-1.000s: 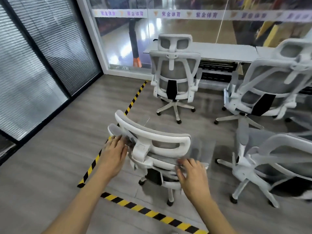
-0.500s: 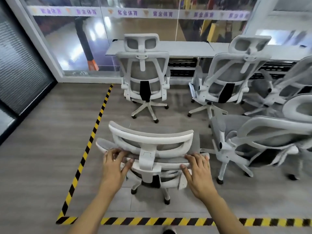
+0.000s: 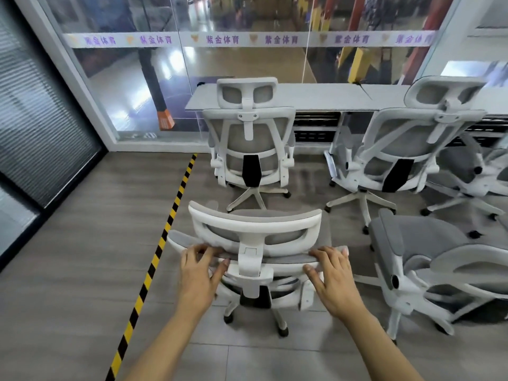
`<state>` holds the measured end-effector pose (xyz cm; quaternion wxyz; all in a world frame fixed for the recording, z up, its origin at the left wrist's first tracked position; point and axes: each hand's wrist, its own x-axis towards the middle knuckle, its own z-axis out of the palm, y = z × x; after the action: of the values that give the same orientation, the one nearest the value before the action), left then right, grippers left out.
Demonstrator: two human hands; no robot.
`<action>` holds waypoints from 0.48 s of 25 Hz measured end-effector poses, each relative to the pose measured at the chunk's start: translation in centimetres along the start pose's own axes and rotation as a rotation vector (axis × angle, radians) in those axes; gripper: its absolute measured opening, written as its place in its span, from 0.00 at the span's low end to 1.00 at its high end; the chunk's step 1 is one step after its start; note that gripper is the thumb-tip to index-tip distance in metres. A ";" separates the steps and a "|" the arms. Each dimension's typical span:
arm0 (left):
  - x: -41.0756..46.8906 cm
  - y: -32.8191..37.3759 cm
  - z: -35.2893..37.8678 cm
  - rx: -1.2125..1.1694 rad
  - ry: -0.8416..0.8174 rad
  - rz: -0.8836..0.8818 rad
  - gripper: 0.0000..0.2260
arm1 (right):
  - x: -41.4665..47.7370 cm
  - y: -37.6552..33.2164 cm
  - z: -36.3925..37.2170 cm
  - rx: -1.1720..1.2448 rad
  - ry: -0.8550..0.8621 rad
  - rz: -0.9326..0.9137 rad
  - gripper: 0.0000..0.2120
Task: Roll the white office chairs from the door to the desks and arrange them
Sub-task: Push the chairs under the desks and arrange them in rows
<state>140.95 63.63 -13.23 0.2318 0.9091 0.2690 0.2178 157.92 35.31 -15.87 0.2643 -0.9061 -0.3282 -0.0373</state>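
Observation:
A white office chair (image 3: 255, 232) with grey mesh stands right in front of me, its back toward me. My left hand (image 3: 199, 270) grips the top edge of its backrest on the left. My right hand (image 3: 334, 276) rests on the same edge on the right, fingers curled over it. Ahead, another white chair (image 3: 251, 144) sits pushed up to the grey desk (image 3: 316, 99). A second chair (image 3: 406, 149) stands at the desk to the right. A further chair (image 3: 428, 265) lies close on my right, turned sideways.
Yellow-black floor tape (image 3: 162, 237) runs from the glass wall toward me, just left of the chair I hold. A glass wall (image 3: 247, 39) stands behind the desk. Dark blinds (image 3: 41, 119) cover the left wall. One more chair (image 3: 472, 171) crowds the far right.
The chair I hold has swung round to face the desk squarely and rolled nearer to it. The view has turned right, then back a little, and moved forward past the near tape.

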 end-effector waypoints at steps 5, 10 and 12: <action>3.9 -0.5 0.8 -0.019 0.018 -0.075 0.11 | 6.1 0.1 0.9 0.023 -0.004 -0.036 0.19; 5.6 -2.4 0.2 -0.035 0.003 -0.069 0.11 | 7.9 -1.5 1.9 0.064 -0.009 -0.047 0.19; 5.7 -3.1 -0.4 -0.036 -0.012 -0.086 0.10 | 7.6 -2.5 2.5 0.084 -0.018 -0.036 0.19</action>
<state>143.84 69.46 -13.02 0.2589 0.8937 0.3025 0.2067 162.10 42.54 -15.07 0.2985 -0.8885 -0.3480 -0.0200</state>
